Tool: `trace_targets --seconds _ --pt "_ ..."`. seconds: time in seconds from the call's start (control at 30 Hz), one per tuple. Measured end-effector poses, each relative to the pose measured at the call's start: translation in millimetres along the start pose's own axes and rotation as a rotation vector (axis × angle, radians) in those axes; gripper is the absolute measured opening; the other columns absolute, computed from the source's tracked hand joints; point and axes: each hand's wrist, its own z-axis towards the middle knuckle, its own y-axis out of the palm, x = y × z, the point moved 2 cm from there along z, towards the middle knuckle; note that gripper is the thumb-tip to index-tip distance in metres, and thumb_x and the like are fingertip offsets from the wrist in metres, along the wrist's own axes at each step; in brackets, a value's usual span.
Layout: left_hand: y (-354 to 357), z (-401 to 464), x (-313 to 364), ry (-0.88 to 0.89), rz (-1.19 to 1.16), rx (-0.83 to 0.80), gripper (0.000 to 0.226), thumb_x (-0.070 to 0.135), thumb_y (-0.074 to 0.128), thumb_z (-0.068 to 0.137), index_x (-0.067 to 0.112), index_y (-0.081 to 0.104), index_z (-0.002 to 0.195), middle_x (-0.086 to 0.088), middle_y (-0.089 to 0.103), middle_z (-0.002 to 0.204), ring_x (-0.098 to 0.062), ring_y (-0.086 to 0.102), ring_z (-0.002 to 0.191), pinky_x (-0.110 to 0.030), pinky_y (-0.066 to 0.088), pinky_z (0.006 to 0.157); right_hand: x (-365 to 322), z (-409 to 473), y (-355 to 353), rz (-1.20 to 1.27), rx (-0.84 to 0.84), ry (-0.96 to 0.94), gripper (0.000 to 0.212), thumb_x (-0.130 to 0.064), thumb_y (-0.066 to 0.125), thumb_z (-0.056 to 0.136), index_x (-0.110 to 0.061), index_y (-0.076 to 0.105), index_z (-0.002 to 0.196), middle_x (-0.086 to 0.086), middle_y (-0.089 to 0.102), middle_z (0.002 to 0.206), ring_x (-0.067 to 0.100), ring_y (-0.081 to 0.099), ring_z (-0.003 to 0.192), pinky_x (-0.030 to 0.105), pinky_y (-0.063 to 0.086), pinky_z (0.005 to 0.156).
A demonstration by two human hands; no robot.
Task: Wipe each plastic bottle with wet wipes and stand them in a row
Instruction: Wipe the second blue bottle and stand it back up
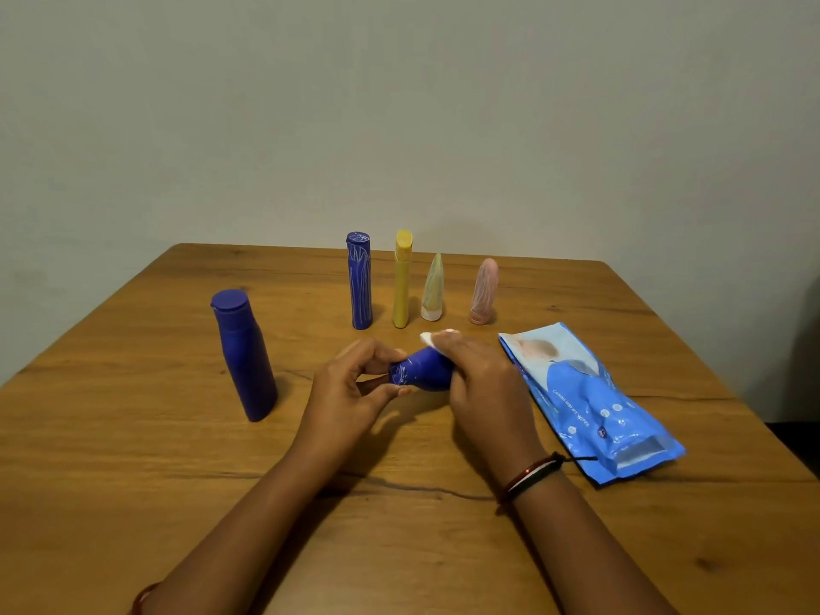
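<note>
Head view, wooden desk (443, 548) against a plain pale wall. Both hands meet near desk centre around a small blue bottle (423, 370) held on its side just above the desk surface. Left hand (350, 392): fingers and thumb curled, pinching the narrow end of the bottle, which points toward the left. Right hand (483, 379): fingers wrapped over the wider end of the bottle, with a white wet wipe (432, 337) pressed between fingers and bottle; only a corner of the wipe shows past the fingertips. Red, white and dark bracelets (532, 474) on the right wrist. Behind the hands, near the far edge, four bottles stand upright in a row, close but not touching: from left, a tall blue patterned bottle (359, 281), a yellow bottle (402, 279), a pale greenish tapered tube (433, 288) standing on its white cap, and a pink bottle (484, 291). Apart from the row, to the left of the hands, a larger dark blue bottle (243, 355) with a flip cap stands alone, seeming to lean toward the left in this wide-angle view. To the right of the right hand, a blue wet wipes pack (590, 401) lies flat on the desk, its long side running from far left to near right; print is too small to read reliably.
</note>
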Motion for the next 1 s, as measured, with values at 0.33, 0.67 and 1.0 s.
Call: trace_targets --seconds 0.33,0.67,1.0 --pt "0.8 0.2 -2.4 -0.068 -0.091 0.019 0.032 0.004 0.073 0.076 0.028 0.062 0.094 0.008 0.067 0.098 0.001 0.064 0.094 -0.016 0.053 0.076 29.1 6.1 -11.6 -0.042 0.066 0.229 0.041 -0.002 0.048 0.090 -0.021 0.060 0.125 0.002 0.065 0.115 0.009 0.054 0.098 0.016 0.036 0.082" --pt "-1.0 0.5 -7.5 -0.130 -0.222 0.180 0.025 0.004 0.072 0.079 0.016 0.059 0.097 0.003 0.069 0.097 -0.004 0.069 0.084 -0.018 0.055 0.069 -26.2 -12.6 19.3 0.053 -0.033 -0.243 0.058 0.009 0.061 0.081 -0.016 0.053 0.132 0.000 0.055 0.135 0.007 0.041 0.131 0.018 0.029 0.110" --pt "-2.4 3.8 -5.5 -0.170 -0.317 0.161 0.027 0.002 0.075 0.074 0.014 0.062 0.094 0.005 0.071 0.086 -0.001 0.069 0.074 -0.014 0.052 0.063 -7.2 -6.4 2.6 0.034 0.082 -0.183 0.059 0.013 0.057 0.074 -0.013 0.058 0.128 0.004 0.059 0.130 0.012 0.048 0.126 0.025 0.036 0.108"
